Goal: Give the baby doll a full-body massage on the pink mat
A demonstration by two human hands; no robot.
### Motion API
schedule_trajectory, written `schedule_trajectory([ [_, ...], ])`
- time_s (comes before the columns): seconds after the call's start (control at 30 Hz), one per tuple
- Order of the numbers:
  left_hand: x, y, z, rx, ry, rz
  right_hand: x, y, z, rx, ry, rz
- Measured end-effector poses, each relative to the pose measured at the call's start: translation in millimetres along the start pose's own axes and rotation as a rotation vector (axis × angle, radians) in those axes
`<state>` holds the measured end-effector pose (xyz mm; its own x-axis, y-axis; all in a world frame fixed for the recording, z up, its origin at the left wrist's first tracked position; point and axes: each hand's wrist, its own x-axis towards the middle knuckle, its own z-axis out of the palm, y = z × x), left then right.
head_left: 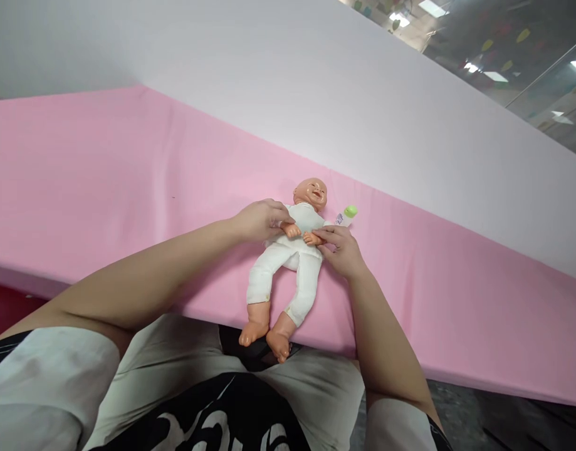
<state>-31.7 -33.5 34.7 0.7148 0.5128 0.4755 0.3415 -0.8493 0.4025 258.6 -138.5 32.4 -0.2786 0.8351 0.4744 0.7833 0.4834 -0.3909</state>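
Partly hidden: bottle (346, 215) behind right hand (343, 251) | left hand (259, 219) fingers pinching doll (292, 257) | right fingers: unclear

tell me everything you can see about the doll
The doll is a plastic-looking baby figure with a bald head, bare hands and feet, dressed in a white one-piece. It lies on its back on the pink cloth, feet past the near edge. The left hand and right hand touch its arms and chest.

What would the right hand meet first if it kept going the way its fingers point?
The right hand points left at the plastic baby doll in white clothes; its fingertips already seem to touch the doll's small hand, so the doll's torso comes first, probably.
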Motion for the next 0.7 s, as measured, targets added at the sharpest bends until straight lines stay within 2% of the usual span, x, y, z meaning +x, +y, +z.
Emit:
schedule_trajectory([
  [0.1, 1, 0, 2.4, 0.021, 0.008, -0.022, -1, 5, 0, 0.028, -0.014, 0.024],
  [0.17, 1, 3, 2.8, -0.002, 0.054, -0.097, -2, 8, -2, 0.099, 0.038, 0.125],
  [0.3, 0, 0, -0.2, -0.155, 0.272, -0.361, -2, 19, -9, 0.311, 0.295, 0.384],
  [0.4, -1, -19, -4.2, -0.297, 0.441, -0.546, -4, 38, -15, 0.436, 0.462, 0.503],
  [0.47, -2, -37, -6.1, -0.359, 0.478, -0.69, -8, 55, -18, 0.487, 0.518, 0.594],
  [0.6, -4, -69, -5.1, -0.48, 0.514, -0.89, -17, 85, -20, 0.514, 0.544, 0.835],
  [0.7, -6, -82, -1.5, -0.515, 0.499, -0.938, -23, 96, -19, 0.462, 0.442, 0.981],
])
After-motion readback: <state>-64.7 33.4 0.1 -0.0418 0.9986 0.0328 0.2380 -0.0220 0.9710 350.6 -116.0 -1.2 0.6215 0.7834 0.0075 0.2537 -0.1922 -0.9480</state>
